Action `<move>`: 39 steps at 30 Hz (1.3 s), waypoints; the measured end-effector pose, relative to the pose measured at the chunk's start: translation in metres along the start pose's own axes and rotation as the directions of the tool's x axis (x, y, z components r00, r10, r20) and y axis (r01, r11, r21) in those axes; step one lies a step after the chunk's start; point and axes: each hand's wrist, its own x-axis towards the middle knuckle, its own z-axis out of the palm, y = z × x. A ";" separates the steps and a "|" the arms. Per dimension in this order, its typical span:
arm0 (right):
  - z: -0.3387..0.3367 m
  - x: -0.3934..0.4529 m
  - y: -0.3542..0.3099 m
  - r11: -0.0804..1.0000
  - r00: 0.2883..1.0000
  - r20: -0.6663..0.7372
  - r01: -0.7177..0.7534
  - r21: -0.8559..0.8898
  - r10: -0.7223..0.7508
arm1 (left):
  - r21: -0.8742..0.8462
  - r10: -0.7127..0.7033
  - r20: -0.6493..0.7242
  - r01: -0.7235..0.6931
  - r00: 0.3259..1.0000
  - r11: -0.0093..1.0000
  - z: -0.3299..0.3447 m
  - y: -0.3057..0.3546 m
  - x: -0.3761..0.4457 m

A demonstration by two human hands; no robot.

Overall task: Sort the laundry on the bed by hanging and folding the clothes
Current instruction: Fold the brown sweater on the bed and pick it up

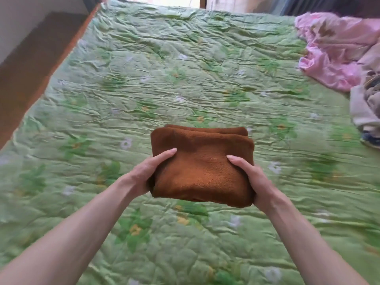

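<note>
1. Two bare hands hold one folded rust-brown fleecy cloth (202, 165) above the bed, near the middle of the view.
2. The left hand (153, 171) grips the cloth's left edge: its thumb lies on top, pointing inward, while the fingers are tucked underneath, out of sight.
3. The right hand (249, 177) grips the right edge the same way, thumb on top and fingers hidden beneath the bundle.
4. The cloth is folded into a thick, roughly rectangular pad; several stacked layers show along its far edge.
5. Beneath it spreads a crinkled light-green quilted bedspread (185, 68) printed with darker green leaves and small white and yellow flowers.
6. At the far right of the bed lies a crumpled pink satin-like sheet (333, 50), well apart from the held cloth.
7. Just below that sheet sits a heap of unsorted beige and dark clothes (368, 108), cut off by the right edge.
8. A brown wooden floor (30, 64) shows beside the bed's left edge.
</note>
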 end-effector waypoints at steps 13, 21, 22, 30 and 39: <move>-0.048 -0.319 -0.117 0.969 0.940 -0.325 0.172 0.178 -0.107 | 0.026 0.114 0.188 -0.121 0.975 0.992 0.215 0.088 -0.239; -0.117 -0.497 -0.090 0.883 0.789 -0.576 0.410 0.230 -0.216 | 0.102 0.167 0.384 -0.222 0.908 0.970 0.352 0.038 -0.330; -0.123 -0.516 -0.085 0.874 0.772 -0.598 0.427 0.233 -0.217 | 0.120 0.157 0.403 -0.222 0.902 0.968 0.366 0.029 -0.339; -0.171 -0.646 -0.027 0.825 0.688 -0.708 0.487 0.287 -0.159 | 0.329 0.004 0.464 -0.176 0.886 0.928 0.466 -0.026 -0.414; -0.190 -0.764 0.024 0.688 0.450 -0.891 0.667 0.287 -0.065 | 0.481 -0.173 0.651 -0.226 0.739 0.847 0.581 -0.079 -0.456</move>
